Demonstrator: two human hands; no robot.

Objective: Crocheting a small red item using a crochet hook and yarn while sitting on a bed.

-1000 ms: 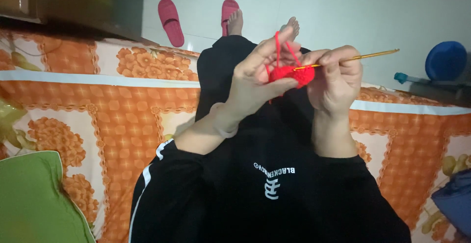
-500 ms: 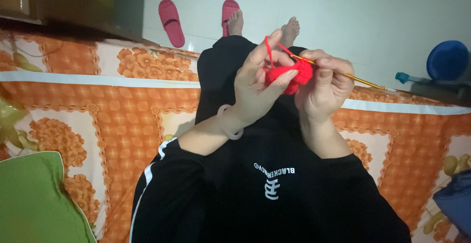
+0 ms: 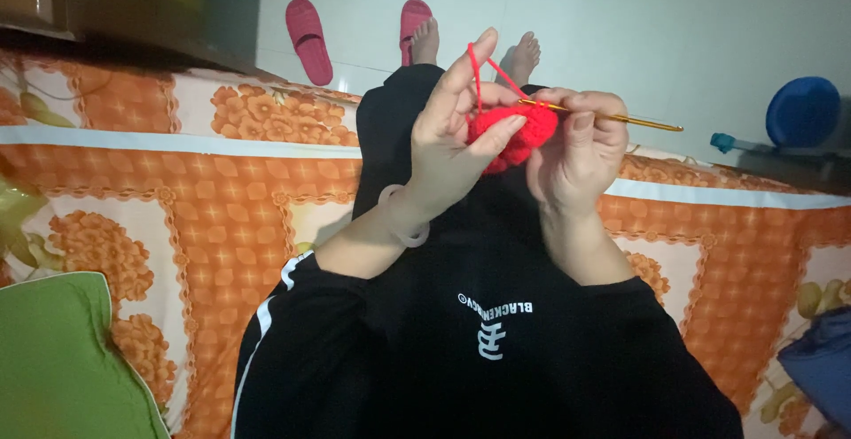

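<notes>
— What do the hands hold?
— The left hand [image 3: 452, 142] pinches the red crochet piece [image 3: 514, 133], forefinger raised under yarn; the right hand [image 3: 581, 151] grips a golden hook [image 3: 612, 118] (fingers curled tight).
— Beyond?
— Pink slippers [image 3: 308, 38].

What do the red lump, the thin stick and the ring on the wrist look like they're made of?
The red lump looks like soft matte yarn: a loose strand runs up over the left hand's finger. The thin stick, held by the right hand, looks like glossy gold-coloured metal, going by its shine, though coated plastic is possible. The ring on the left wrist looks smooth, pale and slightly translucent, perhaps plastic or stone.
</notes>
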